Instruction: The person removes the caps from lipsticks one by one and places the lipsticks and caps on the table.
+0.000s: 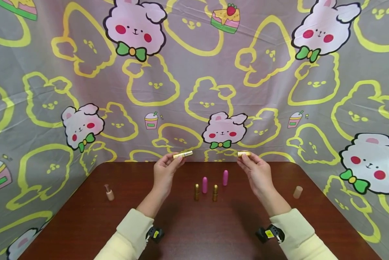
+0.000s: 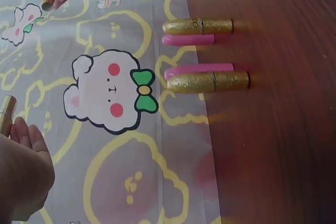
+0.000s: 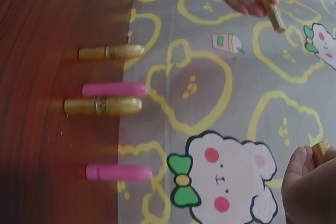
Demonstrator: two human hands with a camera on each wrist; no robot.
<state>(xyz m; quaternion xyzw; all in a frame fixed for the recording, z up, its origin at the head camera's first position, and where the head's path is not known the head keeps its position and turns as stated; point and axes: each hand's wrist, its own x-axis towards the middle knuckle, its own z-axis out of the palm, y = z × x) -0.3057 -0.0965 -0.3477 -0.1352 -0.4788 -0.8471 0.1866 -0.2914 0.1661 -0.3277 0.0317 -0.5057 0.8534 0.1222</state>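
Observation:
Raised over the far side of the table, my left hand (image 1: 164,174) pinches an uncapped lipstick tube (image 1: 183,154), gold with a silvery end pointing right. Across from it, my right hand (image 1: 258,172) pinches a short gold lipstick cap (image 1: 244,154) between thumb and fingers. The two pieces are held apart at about equal height. Between and below the hands, two gold lipstick tubes (image 1: 197,192) and two pink bullet-shaped tubes (image 1: 205,185) stand upright on the table. In the right wrist view, the left hand's gold tube (image 3: 273,13) tilts downward.
A small beige bottle (image 1: 109,194) with a thin neck stands on the left of the brown table (image 1: 210,231). A beige cylindrical cap (image 1: 297,192) is at the right. Behind the table's far edge hangs a cartoon-printed cloth (image 1: 188,65).

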